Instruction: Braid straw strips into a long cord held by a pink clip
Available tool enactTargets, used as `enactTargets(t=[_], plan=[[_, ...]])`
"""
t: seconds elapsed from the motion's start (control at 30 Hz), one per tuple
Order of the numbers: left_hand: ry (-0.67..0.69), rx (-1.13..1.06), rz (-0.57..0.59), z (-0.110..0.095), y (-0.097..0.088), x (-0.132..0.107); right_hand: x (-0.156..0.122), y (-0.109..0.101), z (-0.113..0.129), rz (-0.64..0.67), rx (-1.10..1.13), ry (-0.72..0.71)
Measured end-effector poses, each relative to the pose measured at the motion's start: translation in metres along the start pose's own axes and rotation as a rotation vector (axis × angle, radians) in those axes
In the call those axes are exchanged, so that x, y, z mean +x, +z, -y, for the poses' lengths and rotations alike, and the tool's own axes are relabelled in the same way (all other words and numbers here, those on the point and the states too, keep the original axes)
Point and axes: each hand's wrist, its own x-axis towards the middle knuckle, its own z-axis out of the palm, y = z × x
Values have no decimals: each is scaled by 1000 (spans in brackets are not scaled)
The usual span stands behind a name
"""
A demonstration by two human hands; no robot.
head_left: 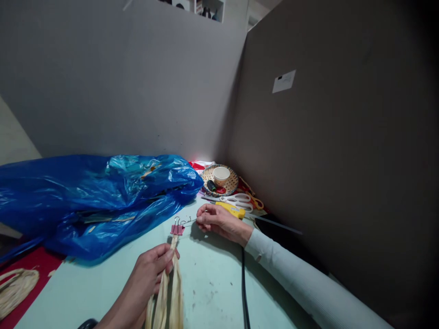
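Observation:
My left hand (156,265) is closed around the top of some pale, flat, dried-fibre strips (176,292), which hang down toward me. Just beyond those fingers, a pink binder clip (177,229) with wire loops grips the strips' upper end. My right hand (219,221), in a light grey sleeve, pinches a thin wire-like strand (190,221) to the right of the clip. Whether that strand is wire or thread is too fine to make out. A yellow glue gun (230,209) lies right behind my right hand, partly covered by it.
A large blue plastic bag (103,205) spreads over the left. White-handled scissors (236,198) lie by a woven basket (234,183) with a small white bowl (221,174). A black cable (244,288) crosses the table (209,274). Coiled fibre braid (18,290) rests on red cloth. Grey partitions (137,91) enclose the space.

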Motion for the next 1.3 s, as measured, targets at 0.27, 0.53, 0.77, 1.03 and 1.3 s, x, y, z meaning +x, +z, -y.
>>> enactTargets(t=[0.27, 0.53, 0.77, 1.03, 1.3], plan=[[-8, 61, -9, 8, -1, 11, 28, 7, -5, -139, -461, -44], [19, 112, 22, 6, 2, 13, 47, 19, 7, -253, -887, -114], [61, 196, 25, 7, 3, 16, 58, 8, 7, -154, -999, 7], [92, 218, 37, 7, 4, 13, 55, 9, 5, -68, -1086, -24], [81, 265, 77, 6, 1, 1, 6, 21, 0, -163, -1311, -212]])
